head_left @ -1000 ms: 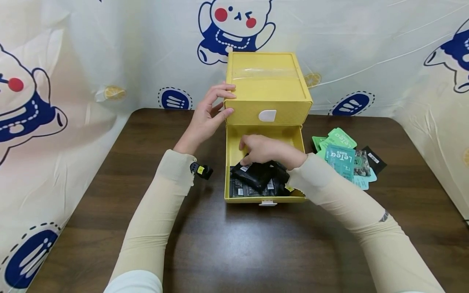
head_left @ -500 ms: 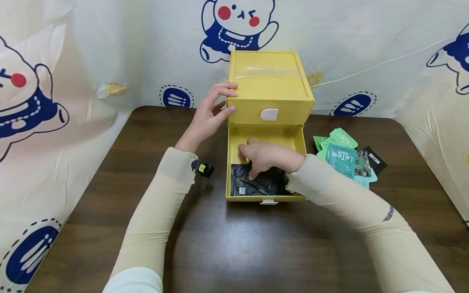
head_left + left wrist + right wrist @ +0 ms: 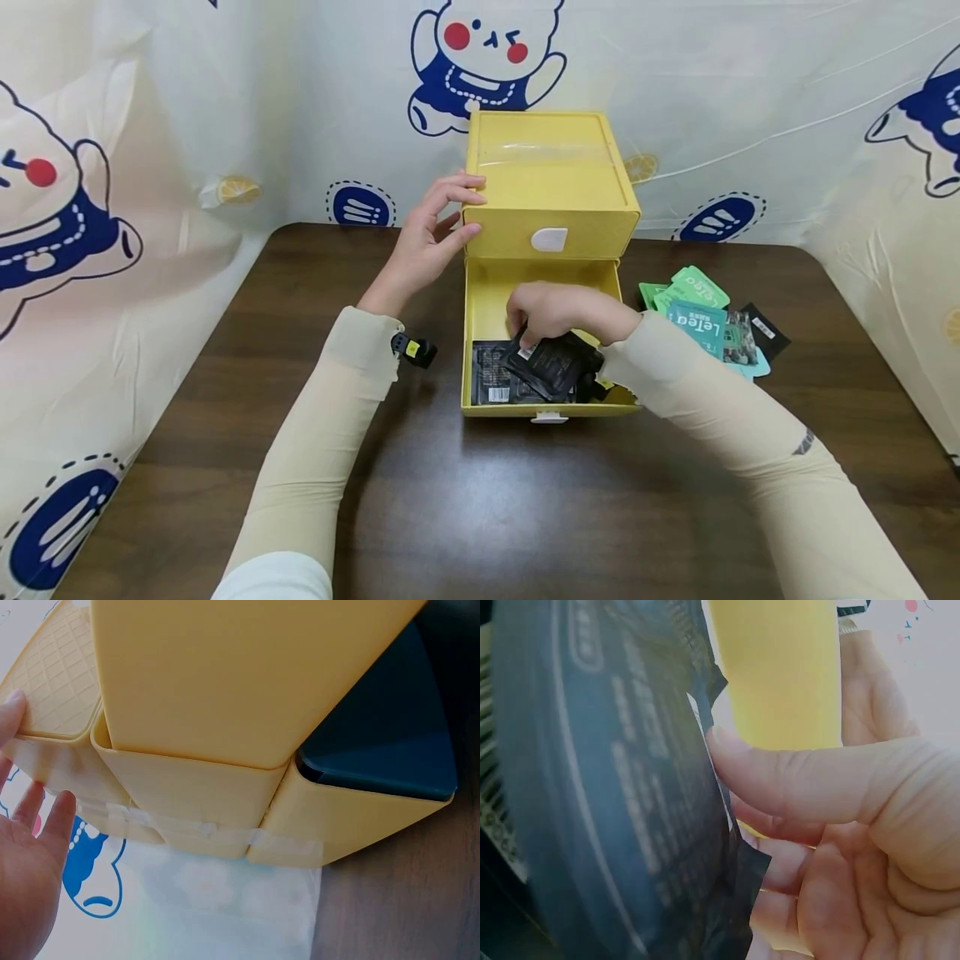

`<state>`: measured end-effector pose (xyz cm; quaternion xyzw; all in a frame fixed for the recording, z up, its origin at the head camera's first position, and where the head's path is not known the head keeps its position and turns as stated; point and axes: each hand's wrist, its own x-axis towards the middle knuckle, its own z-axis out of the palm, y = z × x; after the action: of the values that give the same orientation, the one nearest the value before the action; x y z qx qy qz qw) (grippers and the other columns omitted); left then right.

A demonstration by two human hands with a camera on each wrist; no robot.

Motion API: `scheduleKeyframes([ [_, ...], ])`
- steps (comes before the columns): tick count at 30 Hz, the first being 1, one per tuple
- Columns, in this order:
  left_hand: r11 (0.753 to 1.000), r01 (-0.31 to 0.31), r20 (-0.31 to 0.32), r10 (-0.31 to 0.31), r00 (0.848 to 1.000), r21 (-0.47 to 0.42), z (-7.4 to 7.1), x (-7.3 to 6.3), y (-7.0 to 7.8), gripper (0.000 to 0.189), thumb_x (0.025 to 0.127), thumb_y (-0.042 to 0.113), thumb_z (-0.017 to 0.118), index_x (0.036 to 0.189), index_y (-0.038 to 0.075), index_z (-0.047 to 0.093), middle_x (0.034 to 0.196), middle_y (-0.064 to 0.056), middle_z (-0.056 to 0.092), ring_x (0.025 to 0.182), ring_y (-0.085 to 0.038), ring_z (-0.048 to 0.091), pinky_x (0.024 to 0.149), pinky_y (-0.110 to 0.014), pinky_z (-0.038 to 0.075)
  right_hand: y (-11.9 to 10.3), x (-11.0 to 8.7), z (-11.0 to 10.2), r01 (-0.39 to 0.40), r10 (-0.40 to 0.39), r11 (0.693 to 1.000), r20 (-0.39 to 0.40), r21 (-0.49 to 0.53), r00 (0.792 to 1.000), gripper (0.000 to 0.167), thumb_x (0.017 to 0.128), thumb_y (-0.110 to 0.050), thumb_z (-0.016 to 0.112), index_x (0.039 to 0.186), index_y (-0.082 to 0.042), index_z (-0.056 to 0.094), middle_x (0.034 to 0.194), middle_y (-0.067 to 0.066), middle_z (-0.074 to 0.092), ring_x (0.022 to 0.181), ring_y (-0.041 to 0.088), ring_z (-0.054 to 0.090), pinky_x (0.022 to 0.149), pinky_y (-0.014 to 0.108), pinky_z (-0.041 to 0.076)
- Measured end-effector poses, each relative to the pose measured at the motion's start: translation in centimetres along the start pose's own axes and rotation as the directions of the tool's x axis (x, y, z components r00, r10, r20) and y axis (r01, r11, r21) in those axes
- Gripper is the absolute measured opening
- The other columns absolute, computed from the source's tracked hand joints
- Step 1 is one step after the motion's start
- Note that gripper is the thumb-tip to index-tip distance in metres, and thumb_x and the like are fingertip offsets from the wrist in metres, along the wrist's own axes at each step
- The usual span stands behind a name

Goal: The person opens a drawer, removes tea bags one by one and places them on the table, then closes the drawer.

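In the head view my right hand (image 3: 558,312) reaches into the pulled-out lower drawer (image 3: 487,287) of a yellow two-tier box (image 3: 551,171). Thumb and fingers pinch the edge of a black sachet (image 3: 553,367), tilted up over other black sachets (image 3: 491,371) at the drawer's front. The right wrist view shows the thumb pressed along the jagged edge of the pinched sachet (image 3: 630,780). My left hand (image 3: 423,237) rests at the left front corner of the upper tier, fingertips on the top and thumb by the front face. Its fingers are spread and fairly straight.
A loose pile of green, teal and black sachets (image 3: 697,325) lies right of the box on the dark wooden table (image 3: 480,508). A white printed curtain (image 3: 300,100) hangs behind. Each wrist carries a small black camera (image 3: 414,348).
My right hand first has its fingers spread among the black sachets, then pinches one by its edge and lifts it slightly. The left hand stays on the box.
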<state>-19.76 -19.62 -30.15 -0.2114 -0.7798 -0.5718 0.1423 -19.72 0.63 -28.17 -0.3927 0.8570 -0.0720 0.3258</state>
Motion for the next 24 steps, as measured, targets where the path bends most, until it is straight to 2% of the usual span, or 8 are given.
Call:
scheduleKeyframes([
  [6, 1.000, 0.003, -0.002, -0.003, 1.000, -0.002, 0.1, -0.1, 0.0, 0.025, 0.096, 0.006, 0.063, 0.121, 0.005, 0.059, 0.148, -0.004, 0.049, 0.151, -0.009, 0.025, 0.118, -0.052, 0.035, 1.0, -0.7, -0.6, 0.114, -0.110, 0.988, -0.049, 0.103, 0.993, 0.013, 0.087, 0.008, 0.064, 0.092, -0.001, 0.072, 0.093, 0.008, 0.071, 0.081, 0.015, 0.057, 0.075, 0.027, 0.050],
  [10, 1.000, 0.001, -0.002, -0.001, 1.000, 0.000, 0.1, 0.0, -0.1, 0.025, 0.096, 0.006, 0.063, 0.121, 0.005, 0.059, 0.148, -0.004, 0.049, 0.151, -0.009, 0.025, 0.118, -0.052, 0.035, 1.8, -1.3, -1.0, 0.152, -0.139, 0.973, -0.083, 0.173, 0.987, 0.012, 0.089, 0.008, 0.060, 0.091, 0.000, 0.069, 0.089, 0.008, 0.070, 0.079, 0.013, 0.056, 0.073, 0.025, 0.047],
  [17, 1.000, 0.002, -0.003, -0.002, 1.000, 0.001, 0.2, 0.0, -0.2, 0.025, 0.096, 0.007, 0.063, 0.121, 0.004, 0.059, 0.148, -0.005, 0.049, 0.152, -0.012, 0.025, 0.118, -0.054, 0.034, 3.1, -3.4, -1.9, 0.129, -0.085, 0.964, -0.190, 0.233, 0.978, 0.013, 0.094, 0.005, 0.056, 0.094, -0.001, 0.067, 0.089, 0.009, 0.067, 0.082, 0.019, 0.056, 0.074, 0.029, 0.046],
  [24, 1.000, -0.012, -0.002, 0.012, 1.000, -0.008, 0.2, 0.0, -0.2, 0.025, 0.096, 0.006, 0.062, 0.121, 0.004, 0.059, 0.148, -0.006, 0.049, 0.153, -0.015, 0.024, 0.119, -0.055, 0.033, 4.7, -7.5, -2.9, 0.084, 0.027, 0.940, -0.318, 0.330, 0.948, 0.014, 0.099, 0.000, 0.052, 0.099, -0.002, 0.066, 0.092, 0.011, 0.064, 0.080, 0.022, 0.053, 0.064, 0.032, 0.046],
])
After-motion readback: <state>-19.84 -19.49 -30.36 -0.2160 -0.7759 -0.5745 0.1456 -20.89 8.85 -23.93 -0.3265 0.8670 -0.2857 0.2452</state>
